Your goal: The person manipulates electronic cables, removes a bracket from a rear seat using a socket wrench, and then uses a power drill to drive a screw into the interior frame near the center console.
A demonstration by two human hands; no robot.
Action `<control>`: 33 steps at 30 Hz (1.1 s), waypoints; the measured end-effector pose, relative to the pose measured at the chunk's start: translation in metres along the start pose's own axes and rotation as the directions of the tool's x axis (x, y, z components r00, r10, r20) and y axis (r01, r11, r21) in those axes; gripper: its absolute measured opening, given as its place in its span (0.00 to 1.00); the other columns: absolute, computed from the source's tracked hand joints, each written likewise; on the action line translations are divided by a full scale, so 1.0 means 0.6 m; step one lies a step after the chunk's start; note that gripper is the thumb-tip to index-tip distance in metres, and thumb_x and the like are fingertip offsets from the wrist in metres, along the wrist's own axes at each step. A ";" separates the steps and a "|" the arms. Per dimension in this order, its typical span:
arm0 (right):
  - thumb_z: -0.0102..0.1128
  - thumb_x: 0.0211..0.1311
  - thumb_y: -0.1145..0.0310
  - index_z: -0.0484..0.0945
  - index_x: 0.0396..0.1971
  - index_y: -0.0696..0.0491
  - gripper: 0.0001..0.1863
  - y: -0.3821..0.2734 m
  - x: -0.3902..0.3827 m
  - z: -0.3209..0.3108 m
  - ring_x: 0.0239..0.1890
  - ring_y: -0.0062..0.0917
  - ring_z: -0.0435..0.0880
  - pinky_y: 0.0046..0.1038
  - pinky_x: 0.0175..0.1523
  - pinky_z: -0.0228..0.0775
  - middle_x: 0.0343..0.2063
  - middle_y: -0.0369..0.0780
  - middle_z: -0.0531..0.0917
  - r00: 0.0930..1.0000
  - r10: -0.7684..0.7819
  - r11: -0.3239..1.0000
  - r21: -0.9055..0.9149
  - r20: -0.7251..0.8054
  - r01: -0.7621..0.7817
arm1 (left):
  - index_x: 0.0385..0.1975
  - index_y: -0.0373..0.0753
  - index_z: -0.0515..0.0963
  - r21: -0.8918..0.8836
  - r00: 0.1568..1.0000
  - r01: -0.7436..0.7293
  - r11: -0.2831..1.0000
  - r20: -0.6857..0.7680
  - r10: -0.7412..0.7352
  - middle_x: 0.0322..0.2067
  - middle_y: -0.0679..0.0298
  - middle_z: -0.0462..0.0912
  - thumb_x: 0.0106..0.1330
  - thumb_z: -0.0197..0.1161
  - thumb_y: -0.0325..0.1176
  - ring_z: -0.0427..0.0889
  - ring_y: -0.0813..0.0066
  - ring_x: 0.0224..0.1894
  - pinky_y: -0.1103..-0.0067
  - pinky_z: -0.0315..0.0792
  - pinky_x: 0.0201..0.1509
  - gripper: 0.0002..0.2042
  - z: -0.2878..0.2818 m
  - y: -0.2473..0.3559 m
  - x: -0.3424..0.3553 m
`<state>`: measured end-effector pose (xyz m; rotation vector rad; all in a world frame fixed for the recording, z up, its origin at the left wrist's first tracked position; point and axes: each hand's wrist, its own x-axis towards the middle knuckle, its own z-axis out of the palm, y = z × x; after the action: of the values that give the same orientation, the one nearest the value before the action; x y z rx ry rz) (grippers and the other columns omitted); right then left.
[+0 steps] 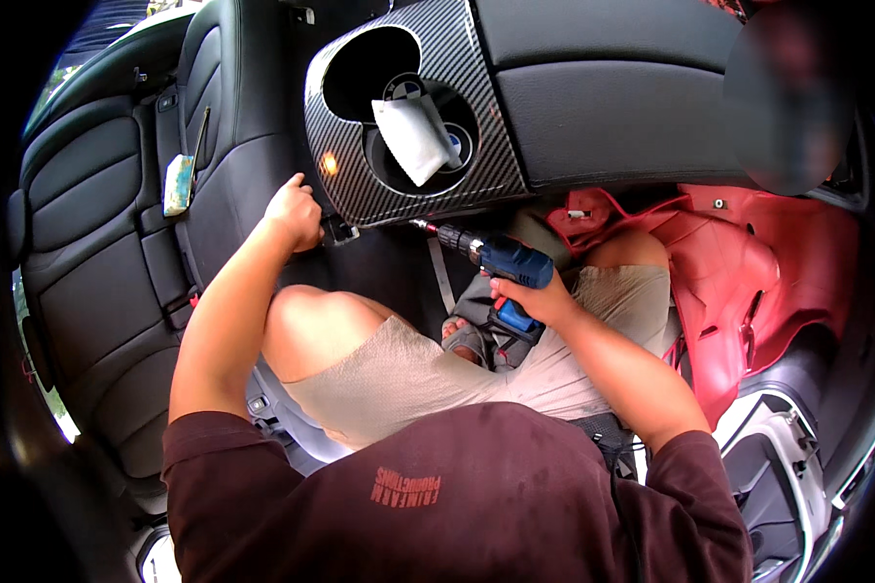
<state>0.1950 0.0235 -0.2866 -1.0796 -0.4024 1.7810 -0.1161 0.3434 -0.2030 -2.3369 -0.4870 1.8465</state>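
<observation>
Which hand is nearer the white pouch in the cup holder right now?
Left. The left hand rests at the console's lower edge, below-left of the white pouch. The right hand grips the blue drill farther below.

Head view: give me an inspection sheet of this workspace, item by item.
Surface: bare red car floor at right, carpet out.
Job's things: blue cordless drill, bit aimed at the lower edge of the carbon-pattern console panel.
Clutter: white cloth in a cup holder; small yellowish pad on the black seat.
Hands: right hand shut on the drill's handle; left hand gripping at the panel's lower left corner, what its fingers hold cannot be told.
Cables: thin red wire on the floor; grey belt strap below the console.
Surroundings: car interior; daylight at the left rim.
</observation>
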 end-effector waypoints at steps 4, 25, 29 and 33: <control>0.71 0.67 0.79 0.73 0.71 0.55 0.32 0.011 0.027 -0.002 0.37 0.19 0.87 0.26 0.46 0.83 0.46 0.39 0.88 0.995 0.090 0.995 -0.036 0.048 -0.088 | 0.59 0.42 0.86 -0.141 0.998 -0.061 0.988 -0.017 0.059 0.57 0.61 0.90 0.72 0.60 0.50 0.79 0.65 0.66 0.61 0.55 0.79 0.24 -0.020 0.010 0.027; 0.73 0.64 0.78 0.77 0.65 0.55 0.29 0.049 0.040 -0.011 0.35 0.18 0.87 0.25 0.43 0.83 0.41 0.36 0.89 0.992 0.103 0.994 0.034 0.066 -0.105 | 0.65 0.38 0.80 -0.729 0.936 -0.243 0.640 -0.348 -0.041 0.55 0.56 0.90 0.74 0.64 0.42 0.85 0.65 0.58 0.67 0.71 0.68 0.24 -0.177 -0.007 0.119; 0.74 0.65 0.77 0.80 0.60 0.55 0.24 0.053 0.040 -0.014 0.34 0.18 0.87 0.25 0.43 0.83 0.39 0.35 0.89 0.990 0.128 0.991 0.030 0.067 -0.130 | 0.66 0.37 0.79 -0.834 0.908 -0.204 0.512 -0.356 -0.219 0.55 0.55 0.90 0.74 0.65 0.41 0.86 0.65 0.56 0.68 0.74 0.66 0.24 -0.165 -0.059 0.114; 0.74 0.65 0.78 0.82 0.56 0.56 0.20 0.067 0.044 -0.015 0.35 0.19 0.88 0.26 0.44 0.84 0.41 0.36 0.90 0.986 0.157 0.986 0.040 0.056 -0.159 | 0.68 0.36 0.77 -0.945 0.820 -0.172 0.277 -0.293 -0.491 0.54 0.54 0.90 0.75 0.66 0.40 0.88 0.65 0.54 0.69 0.77 0.64 0.25 -0.143 -0.135 0.127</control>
<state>0.1760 0.0258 -0.3314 -1.0601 -0.3146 1.9529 -0.0318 0.4530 -0.2283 -3.0259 -2.1514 0.5460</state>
